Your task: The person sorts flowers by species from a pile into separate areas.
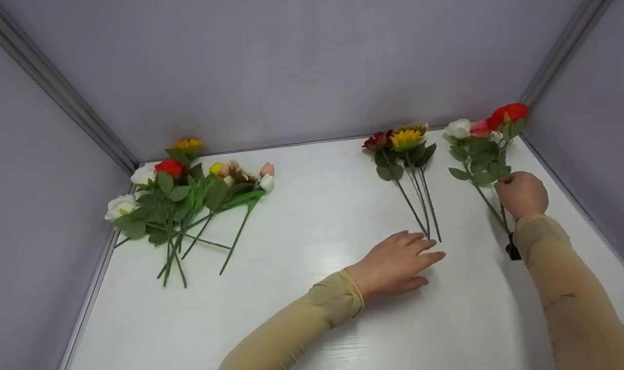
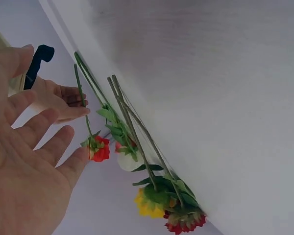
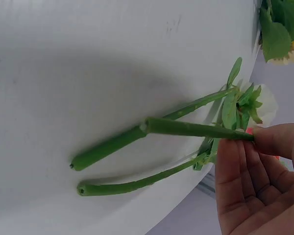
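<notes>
My right hand (image 1: pixel 522 195) pinches the green stem (image 3: pixel 196 129) of a red artificial flower (image 1: pixel 512 115) between thumb and fingers. In the left wrist view, that red bloom (image 2: pixel 99 149) hangs from the pinched stem. Beside it on the table lie a white flower (image 1: pixel 458 128) and a pink flower (image 1: pixel 479 129), their stem ends apart in the right wrist view. My left hand (image 1: pixel 397 264) holds nothing, fingers spread, near the stem ends of a group with a sunflower (image 1: pixel 407 140) and a dark red flower (image 1: pixel 378 141).
A larger pile on the left of the white table (image 1: pixel 312 221) has white roses (image 1: pixel 121 206), a red flower (image 1: pixel 169 168), a sunflower (image 1: pixel 188 146) and tulips (image 1: pixel 267 182), stems crossing. Grey panels (image 1: pixel 301 67) wall the table at the back and both sides.
</notes>
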The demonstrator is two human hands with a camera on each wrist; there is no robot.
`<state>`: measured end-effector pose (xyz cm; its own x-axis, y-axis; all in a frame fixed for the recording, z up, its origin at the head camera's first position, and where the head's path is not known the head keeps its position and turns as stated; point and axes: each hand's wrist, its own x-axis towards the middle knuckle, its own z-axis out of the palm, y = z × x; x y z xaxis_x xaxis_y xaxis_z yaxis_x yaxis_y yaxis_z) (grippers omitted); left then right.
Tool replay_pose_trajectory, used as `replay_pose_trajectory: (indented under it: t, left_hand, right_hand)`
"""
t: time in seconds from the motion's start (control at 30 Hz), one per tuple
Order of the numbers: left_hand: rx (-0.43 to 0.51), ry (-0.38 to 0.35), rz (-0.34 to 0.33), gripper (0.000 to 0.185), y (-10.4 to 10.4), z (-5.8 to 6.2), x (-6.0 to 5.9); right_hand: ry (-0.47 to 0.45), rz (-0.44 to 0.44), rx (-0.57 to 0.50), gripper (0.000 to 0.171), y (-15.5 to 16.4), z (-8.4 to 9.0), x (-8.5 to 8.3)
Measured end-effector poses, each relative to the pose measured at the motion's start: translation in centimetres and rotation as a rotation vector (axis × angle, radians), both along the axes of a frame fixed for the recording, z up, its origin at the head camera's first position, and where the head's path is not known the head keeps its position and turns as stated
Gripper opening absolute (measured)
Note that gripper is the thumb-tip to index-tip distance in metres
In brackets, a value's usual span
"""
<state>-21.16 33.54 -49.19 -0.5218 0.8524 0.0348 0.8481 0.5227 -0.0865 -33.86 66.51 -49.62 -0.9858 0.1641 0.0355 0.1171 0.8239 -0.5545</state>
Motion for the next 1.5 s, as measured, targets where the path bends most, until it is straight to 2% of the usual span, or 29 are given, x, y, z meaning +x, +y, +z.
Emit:
replay_pose_trajectory:
  t: [0.13,0.3,0.47,0.77,1.0,1.5]
  left_hand:
    - [-0.018,0.001,0.012,0.066,0.1,-0.4,-0.1]
    - [-0.043,-0.013,0.063,0.069,0.5,-0.7,-0.6]
    - [-0.036,-0.031,0.103,0.068,1.0,-0.5,-1.2]
    - [-0.037,-0.066,0.093,0.069,1.2,-0.8,-1.2]
    - [-0.047,-0.072,0.097,0.069,1.1,-1.1,-1.2]
    - [-0.038,-0.086,0.096,0.068,0.4,-1.3,-1.2]
  right_hand:
    - [-0.029,-0.027,0.023,0.030,0.8,-0.7,-0.7]
    - [-0.060,-0.027,0.055,0.029,1.4,-1.8,-0.9]
    - [-0.038,-0.018,0.082,0.027,1.7,-2.7,-0.8]
    - [-0.017,-0.002,0.075,0.024,1.6,-3.6,-0.7]
    - [-0.027,0.006,0.056,0.031,1.9,-3.9,-0.8]
    - [-0.015,-0.006,0.040,0.034,2.0,-4.0,-0.7]
